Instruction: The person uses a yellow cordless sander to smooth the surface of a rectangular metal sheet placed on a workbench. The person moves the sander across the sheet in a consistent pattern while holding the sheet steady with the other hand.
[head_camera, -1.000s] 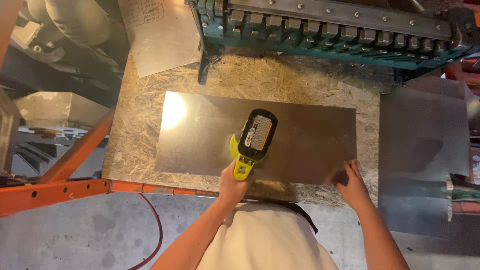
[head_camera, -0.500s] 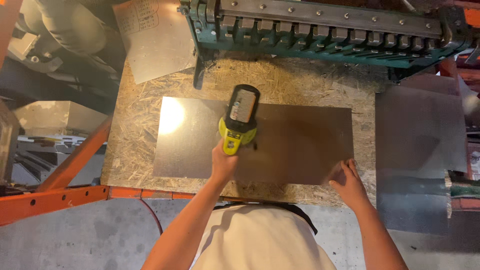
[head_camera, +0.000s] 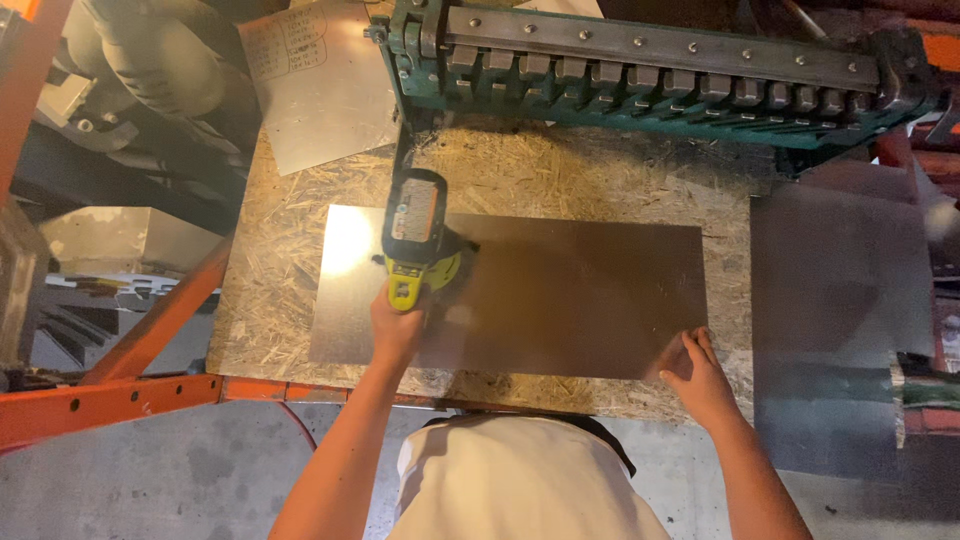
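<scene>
Left hand (head_camera: 398, 328) gripping yellow-green power tool (head_camera: 418, 240), now further left along metal sheet (head_camera: 560, 295) than before, right hand (head_camera: 697, 372) unmoved, fingers spread flat on sheet's near right corner, sheet flat on chipboard worktop (head_camera: 560, 165), green bending machine (head_camera: 660, 70) beyond sheet's far edge.

Sheet-metal workshop: green bending brake (head_camera: 660, 75)

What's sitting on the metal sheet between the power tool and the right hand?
Nothing: in the head view the metal sheet is bare between the power tool, held by the left hand, and the right hand at its near right corner.
</scene>
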